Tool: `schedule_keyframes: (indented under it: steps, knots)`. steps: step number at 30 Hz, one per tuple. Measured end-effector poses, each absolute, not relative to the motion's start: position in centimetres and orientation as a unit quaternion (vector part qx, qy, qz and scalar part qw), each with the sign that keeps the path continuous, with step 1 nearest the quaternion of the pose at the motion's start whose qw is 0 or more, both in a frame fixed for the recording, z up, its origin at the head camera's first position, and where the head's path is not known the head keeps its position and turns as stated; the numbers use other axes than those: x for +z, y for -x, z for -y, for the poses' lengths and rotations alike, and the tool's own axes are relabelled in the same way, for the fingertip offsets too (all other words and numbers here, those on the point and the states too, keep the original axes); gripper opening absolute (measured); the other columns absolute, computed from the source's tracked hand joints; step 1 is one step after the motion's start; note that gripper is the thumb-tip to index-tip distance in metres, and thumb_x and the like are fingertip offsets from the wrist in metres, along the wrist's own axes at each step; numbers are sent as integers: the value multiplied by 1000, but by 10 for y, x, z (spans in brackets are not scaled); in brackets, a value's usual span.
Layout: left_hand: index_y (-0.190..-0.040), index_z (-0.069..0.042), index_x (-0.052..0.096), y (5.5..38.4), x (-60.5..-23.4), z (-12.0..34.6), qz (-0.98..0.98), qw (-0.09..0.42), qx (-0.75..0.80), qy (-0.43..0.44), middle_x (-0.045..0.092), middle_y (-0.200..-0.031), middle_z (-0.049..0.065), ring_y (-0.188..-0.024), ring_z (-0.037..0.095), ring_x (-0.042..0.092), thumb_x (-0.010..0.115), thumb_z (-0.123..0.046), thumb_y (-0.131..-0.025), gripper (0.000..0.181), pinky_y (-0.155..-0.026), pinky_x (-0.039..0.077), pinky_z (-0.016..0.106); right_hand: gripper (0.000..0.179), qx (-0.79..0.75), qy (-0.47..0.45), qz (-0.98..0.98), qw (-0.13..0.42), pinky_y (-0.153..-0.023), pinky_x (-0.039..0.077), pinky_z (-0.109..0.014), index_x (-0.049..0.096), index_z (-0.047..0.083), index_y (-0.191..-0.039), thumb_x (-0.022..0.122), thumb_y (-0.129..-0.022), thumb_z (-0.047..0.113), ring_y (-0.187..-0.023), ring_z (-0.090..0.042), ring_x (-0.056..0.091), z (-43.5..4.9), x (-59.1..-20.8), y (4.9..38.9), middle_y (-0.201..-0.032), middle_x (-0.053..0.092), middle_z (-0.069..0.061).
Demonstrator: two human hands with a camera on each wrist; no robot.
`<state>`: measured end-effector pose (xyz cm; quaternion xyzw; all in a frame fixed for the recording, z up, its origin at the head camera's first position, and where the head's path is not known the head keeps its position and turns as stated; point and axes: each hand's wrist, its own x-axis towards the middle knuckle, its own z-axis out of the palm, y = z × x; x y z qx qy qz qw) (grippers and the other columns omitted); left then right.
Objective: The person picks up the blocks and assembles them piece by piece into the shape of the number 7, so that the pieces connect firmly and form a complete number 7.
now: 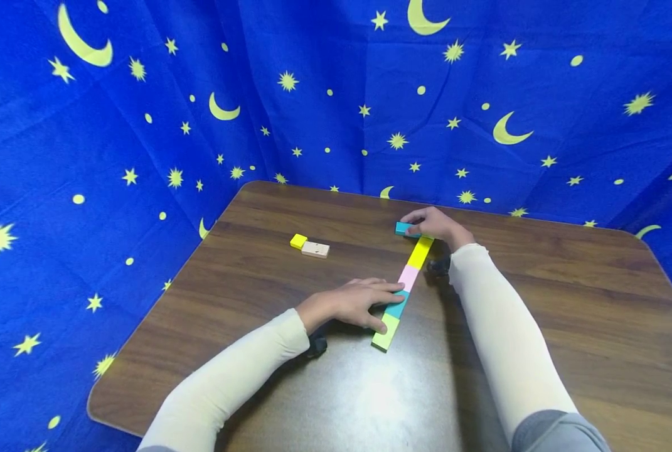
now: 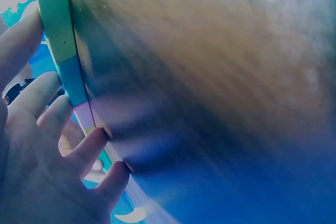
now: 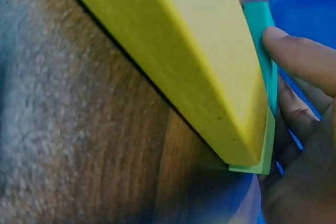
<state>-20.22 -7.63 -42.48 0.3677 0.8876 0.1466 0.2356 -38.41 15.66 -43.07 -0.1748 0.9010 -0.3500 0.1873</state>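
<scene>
A straight row of blocks slants across the table: a lime-green block (image 1: pixel 384 339) nearest, followed by a teal block (image 1: pixel 395 307), a pink block (image 1: pixel 408 278) and a yellow block (image 1: pixel 420 253). Spread along the near part of this row, my left hand (image 1: pixel 354 302) touches its left side with extended fingers and thumb. At the far end my right hand (image 1: pixel 436 226) pinches another teal block (image 1: pixel 401 228), set crosswise to the row. In the right wrist view, the thumb presses that teal block (image 3: pixel 258 30), and a green block (image 3: pixel 268 148) shows between it and the yellow block.
A small yellow block (image 1: pixel 298 241) and a pale wooden-looking block (image 1: pixel 315 250) lie touching on the left of the wooden table (image 1: pixel 245 263). A blue curtain (image 1: pixel 313 113) with moons and stars hangs behind and to the left.
</scene>
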Motion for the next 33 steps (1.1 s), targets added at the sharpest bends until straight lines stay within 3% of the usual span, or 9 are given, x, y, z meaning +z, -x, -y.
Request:
schedule_keyframes:
  steps: [4,7,14,18,23,27,33]
  knots:
    - [-156,-32,30,202,-425,74,-887,239,150,-364,13,-168,-15,-156,23,15,65,-42,-94,72,-124,19,53,51,-368,156,-900,174,-117,31,-58,52,11,-143,57,-98,33,-142,-39,37,-169,-436,385,-155,43,-19]
    - [-156,-32,31,202,-425,72,-887,240,151,-364,13,-168,-15,-156,23,15,65,-42,-94,71,-124,18,53,55,-417,113,-887,162,-119,28,-58,45,9,-148,53,-101,35,-146,-40,33,-190,-440,382,-158,36,-19]
    - [-156,-31,32,204,-426,72,-891,231,143,-363,14,-168,-14,-156,24,14,66,-43,-94,72,-124,18,53,55,-449,84,-878,144,-113,40,-50,41,3,-149,52,-102,30,-137,-35,44,-241,-438,364,-155,40,-22]
    - [-156,-31,32,205,-428,73,-890,232,146,-363,13,-168,-13,-156,24,14,65,-42,-94,71,-124,18,54,50,-416,94,-896,124,-96,51,-38,47,1,-144,55,-101,26,-120,-30,54,-260,-437,355,-145,51,-24]
    - [-155,-29,33,205,-427,76,-889,228,152,-365,14,-168,-12,-156,26,14,66,-42,-94,71,-124,17,54,42,-387,107,-910,100,-79,47,-19,55,1,-138,59,-99,18,-98,-11,56,-261,-432,347,-132,61,-24]
    - [-155,-29,33,204,-427,75,-890,226,153,-365,15,-168,-12,-156,26,15,66,-42,-94,71,-124,18,54,40,-387,112,-910,96,-77,46,-16,57,0,-135,60,-98,15,-95,-6,55,-257,-430,343,-130,63,-24]
    - [-155,-28,34,204,-427,73,-890,221,152,-369,17,-168,-11,-155,27,18,67,-41,-93,71,-123,20,55,40,-389,117,-909,96,-81,46,-19,58,0,-134,61,-98,17,-103,-16,57,-250,-429,339,-129,63,-24]
